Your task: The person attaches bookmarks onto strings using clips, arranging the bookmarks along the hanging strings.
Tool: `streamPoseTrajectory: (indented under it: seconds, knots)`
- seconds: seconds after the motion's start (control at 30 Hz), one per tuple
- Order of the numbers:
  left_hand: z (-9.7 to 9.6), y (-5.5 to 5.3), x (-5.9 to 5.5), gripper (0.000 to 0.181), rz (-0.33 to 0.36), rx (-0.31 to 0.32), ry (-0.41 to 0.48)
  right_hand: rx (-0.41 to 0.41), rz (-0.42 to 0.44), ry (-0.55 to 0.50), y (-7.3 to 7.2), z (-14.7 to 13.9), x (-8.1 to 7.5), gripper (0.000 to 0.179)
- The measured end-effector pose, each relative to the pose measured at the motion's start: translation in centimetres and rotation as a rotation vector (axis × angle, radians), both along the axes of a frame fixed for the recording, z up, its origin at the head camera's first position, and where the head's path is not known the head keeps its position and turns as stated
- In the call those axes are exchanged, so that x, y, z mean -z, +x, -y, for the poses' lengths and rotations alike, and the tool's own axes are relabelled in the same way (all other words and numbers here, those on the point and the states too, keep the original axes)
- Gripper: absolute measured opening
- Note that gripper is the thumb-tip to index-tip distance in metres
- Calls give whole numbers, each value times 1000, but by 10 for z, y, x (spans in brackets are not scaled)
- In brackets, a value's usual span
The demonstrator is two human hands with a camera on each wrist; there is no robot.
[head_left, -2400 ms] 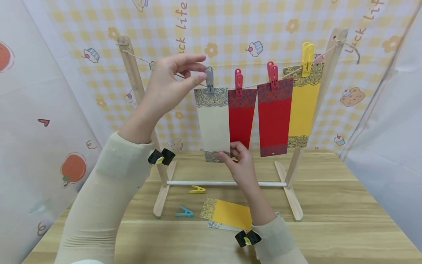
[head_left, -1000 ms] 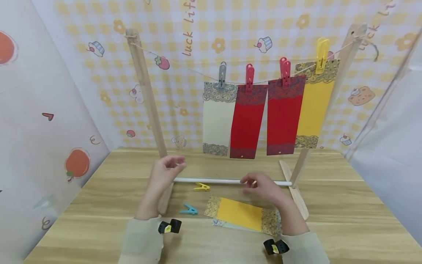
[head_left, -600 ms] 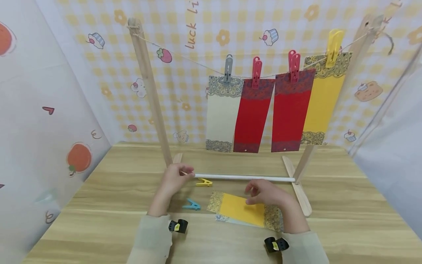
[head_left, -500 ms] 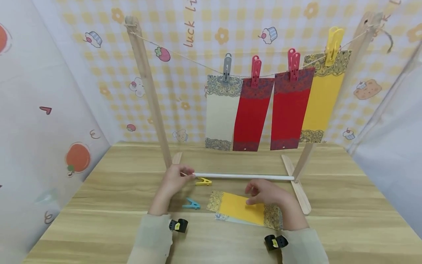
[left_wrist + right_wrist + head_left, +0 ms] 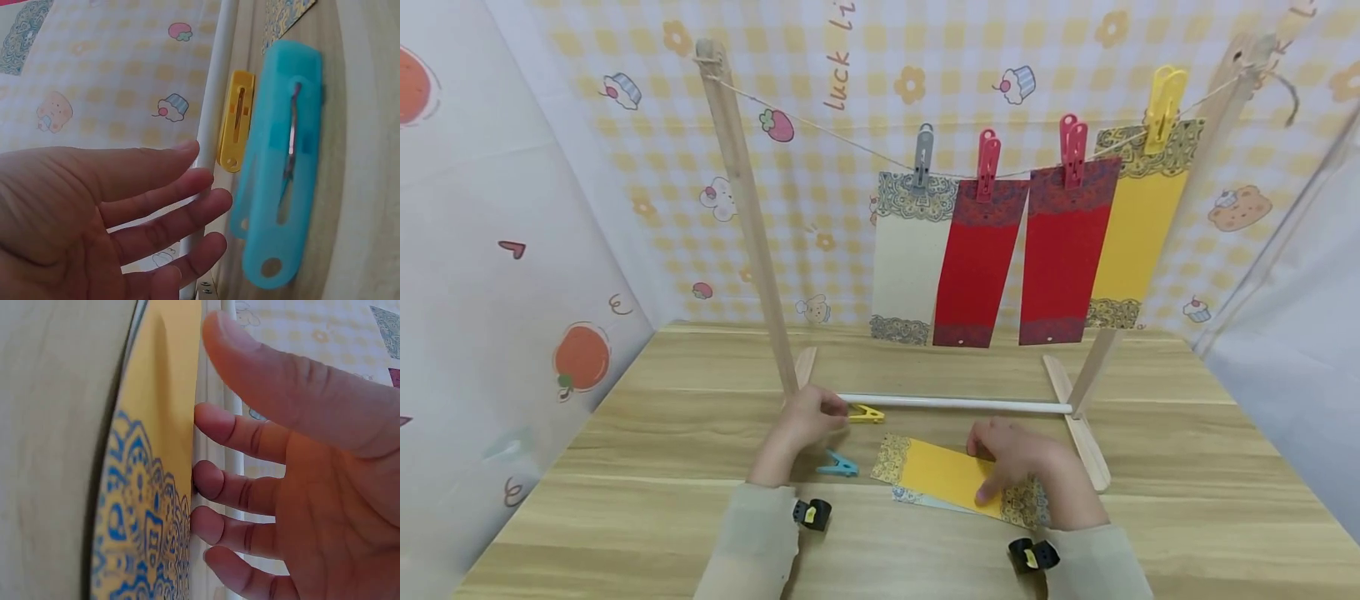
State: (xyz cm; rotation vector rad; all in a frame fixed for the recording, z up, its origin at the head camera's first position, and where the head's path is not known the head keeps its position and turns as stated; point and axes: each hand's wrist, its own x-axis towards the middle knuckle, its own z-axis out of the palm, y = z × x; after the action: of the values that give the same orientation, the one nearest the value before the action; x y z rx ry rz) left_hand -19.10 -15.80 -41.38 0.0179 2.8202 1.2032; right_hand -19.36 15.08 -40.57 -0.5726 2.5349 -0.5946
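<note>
In the head view my left hand (image 5: 811, 418) is at the handle end of a yellow clothespin (image 5: 868, 414); the left wrist view shows its fingers loosely bent with nothing between them. A blue clothespin (image 5: 838, 464) lies nearer on the table, large in the left wrist view (image 5: 284, 169). My right hand (image 5: 1018, 458) is over a yellow card (image 5: 943, 471) with patterned ends. Its fingertips are at the card's far edge, and the thumb stands apart above the card in the right wrist view (image 5: 153, 394). A pale patterned card (image 5: 917, 497) lies partly hidden underneath.
A wooden stand with a left post (image 5: 748, 225), string and white bar (image 5: 970, 404) rises behind. A white card (image 5: 906, 271), two red cards (image 5: 977, 275) and a yellow card (image 5: 1135, 242) hang from it by grey, red and yellow clothespins. A patterned cloth covers the back.
Both hands have come down from the hung white card, left in its grey clothespin. The left hand has moved to the yellow clothespin, the right down onto the yellow card.
</note>
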Motion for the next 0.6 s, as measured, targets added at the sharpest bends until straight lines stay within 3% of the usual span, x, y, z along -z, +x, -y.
streamPoseTrajectory:
  seconds: [0.23,0.6]
  knots:
    - [-6,0,2,18,-2,12,-25,20,-5,68,4,5,4,63]
    - [-9,2,1,9,0,12,-63,26,-36,102,11,11,-1,60]
